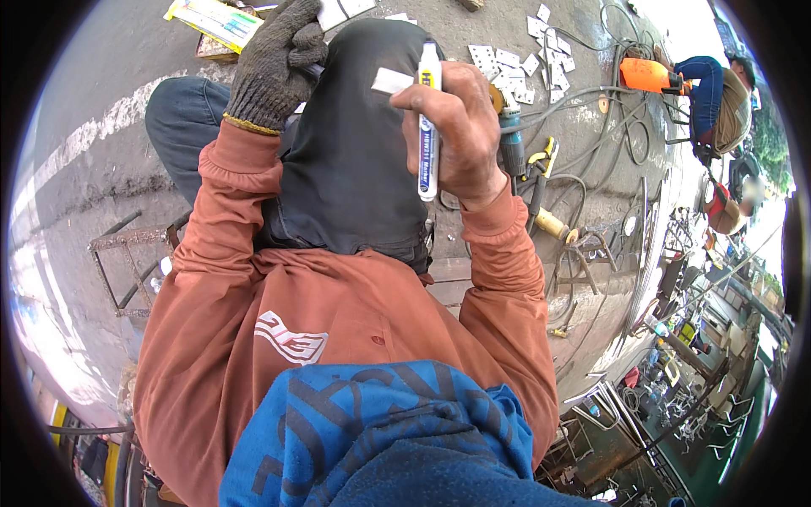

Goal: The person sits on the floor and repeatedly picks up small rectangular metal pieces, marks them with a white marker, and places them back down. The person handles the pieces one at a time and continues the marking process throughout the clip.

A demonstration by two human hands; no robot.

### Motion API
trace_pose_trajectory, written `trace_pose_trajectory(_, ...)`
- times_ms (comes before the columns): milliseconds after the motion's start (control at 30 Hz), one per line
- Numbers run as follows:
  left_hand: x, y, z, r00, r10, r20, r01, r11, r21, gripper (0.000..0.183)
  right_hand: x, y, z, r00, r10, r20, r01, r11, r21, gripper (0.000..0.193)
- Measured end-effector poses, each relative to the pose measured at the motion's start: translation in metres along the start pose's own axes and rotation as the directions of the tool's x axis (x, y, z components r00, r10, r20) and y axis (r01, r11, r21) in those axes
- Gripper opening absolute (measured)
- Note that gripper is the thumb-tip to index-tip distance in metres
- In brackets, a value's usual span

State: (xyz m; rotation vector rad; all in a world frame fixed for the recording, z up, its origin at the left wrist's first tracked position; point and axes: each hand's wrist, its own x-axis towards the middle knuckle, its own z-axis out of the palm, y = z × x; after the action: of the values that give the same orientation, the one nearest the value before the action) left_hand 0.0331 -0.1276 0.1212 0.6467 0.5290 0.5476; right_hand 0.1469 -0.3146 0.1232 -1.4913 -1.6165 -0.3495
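My right hand (456, 127) is bare and closed around a white marker pen (428, 160) with a blue and yellow label, held above my right knee. A small white flat-sided piece (391, 81) sticks out leftward by the finger and thumb of that hand. My left hand (274, 68) wears a dark grey knitted glove and is raised beside my knee, its fingers curled. A bit of something dark shows by its fingers, too hidden to name. Just past the glove lies a white plate (342, 10), partly cut off by the frame's edge.
Several pale metal plates (511, 72) with holes lie scattered on the ground ahead. A teal angle grinder (512, 144), a yellow-handled tool (542, 156) and tangled cables (604, 127) are at my right. A yellow packet (215, 24) lies far left; a rusty metal frame (135, 253) stands left. Another person (718, 101) works far right.
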Motion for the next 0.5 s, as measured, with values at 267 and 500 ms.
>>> trace_pose_trajectory(267, -0.005, 0.011, -0.001, 0.999, -0.012, -0.032, 0.015, 0.997, 0.077, 0.009, 0.0, 0.017, 0.003, 0.96, -0.13, 0.249, 0.135, 0.991, -0.001, 0.029)
trace_pose_trajectory(500, -0.014, 0.001, 0.027, 1.0, 0.014, -0.003, -0.013, 0.955, 0.297, 0.006, -0.028, 0.018, 0.0, 0.961, 0.112, -0.252, -0.088, 0.991, 0.104, 0.027)
